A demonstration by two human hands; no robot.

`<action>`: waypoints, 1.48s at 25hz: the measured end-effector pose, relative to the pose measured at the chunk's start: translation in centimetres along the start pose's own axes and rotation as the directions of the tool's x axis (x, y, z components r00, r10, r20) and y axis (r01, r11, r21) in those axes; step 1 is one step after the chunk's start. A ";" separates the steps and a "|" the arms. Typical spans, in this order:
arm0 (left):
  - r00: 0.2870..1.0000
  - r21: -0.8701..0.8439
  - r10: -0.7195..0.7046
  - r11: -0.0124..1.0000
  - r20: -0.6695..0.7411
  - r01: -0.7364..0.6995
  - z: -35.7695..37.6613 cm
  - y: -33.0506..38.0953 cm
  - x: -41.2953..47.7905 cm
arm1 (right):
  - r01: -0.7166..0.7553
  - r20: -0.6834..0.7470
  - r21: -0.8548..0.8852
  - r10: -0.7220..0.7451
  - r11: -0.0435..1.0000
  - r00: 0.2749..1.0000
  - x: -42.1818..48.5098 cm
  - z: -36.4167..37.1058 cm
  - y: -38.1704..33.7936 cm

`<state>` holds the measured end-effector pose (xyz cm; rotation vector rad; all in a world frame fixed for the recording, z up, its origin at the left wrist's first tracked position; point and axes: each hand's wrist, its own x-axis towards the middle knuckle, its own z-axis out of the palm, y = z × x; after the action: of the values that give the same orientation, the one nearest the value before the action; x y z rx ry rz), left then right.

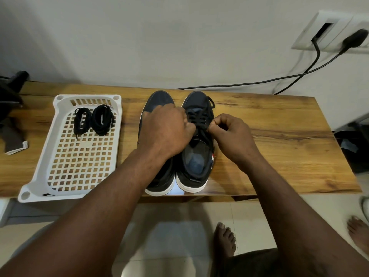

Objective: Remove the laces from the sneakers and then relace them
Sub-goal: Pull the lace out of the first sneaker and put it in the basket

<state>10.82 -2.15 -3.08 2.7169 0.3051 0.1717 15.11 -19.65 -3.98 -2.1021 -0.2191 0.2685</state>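
Two dark navy sneakers with white soles stand side by side on the wooden table [279,140], toes toward the wall. The right sneaker [196,166] carries a black lace [199,116] through its eyelets. My left hand [165,132] reaches across the left sneaker [159,100] and pinches the lace at the right sneaker's upper eyelets. My right hand [229,134] pinches the lace from the other side, fingers curled. Much of the left sneaker is hidden under my left hand and forearm.
A white perforated plastic tray [65,176] sits on the left of the table with two bundles of black laces [93,118] at its far end. A dark object [10,108] lies at the table's left edge. Black cables [299,76] run along the wall to a socket.
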 end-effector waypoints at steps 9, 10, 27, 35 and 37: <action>0.994 -0.162 0.047 0.986 0.098 -0.030 -0.5 -0.3 0.2 | 0.174 -0.072 -0.212 -0.193 0.962 0.979 0.0 0.5 -0.3; 0.996 -0.125 0.043 0.992 0.083 -0.033 -0.3 -0.2 0.2 | 0.152 -0.081 -0.235 -0.175 0.960 0.981 0.0 0.7 -0.3; 0.996 -0.122 0.060 0.991 0.059 -0.052 -0.2 0.1 -0.2 | -0.050 0.039 0.989 0.079 0.139 0.996 0.4 -5.2 -1.2; 0.999 -0.473 0.013 0.881 0.035 0.005 -0.5 0.5 0.0 | -0.054 0.008 0.881 0.100 0.470 0.995 0.6 -3.2 -1.7; 0.995 -0.714 -0.064 0.693 0.072 0.096 -1.3 0.7 0.2 | -0.008 -0.083 0.653 0.082 0.757 0.993 0.3 -2.3 -2.0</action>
<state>10.89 -2.23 -1.65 1.9098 0.2691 0.1645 15.91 -20.41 -1.17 -1.4124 0.0015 0.2187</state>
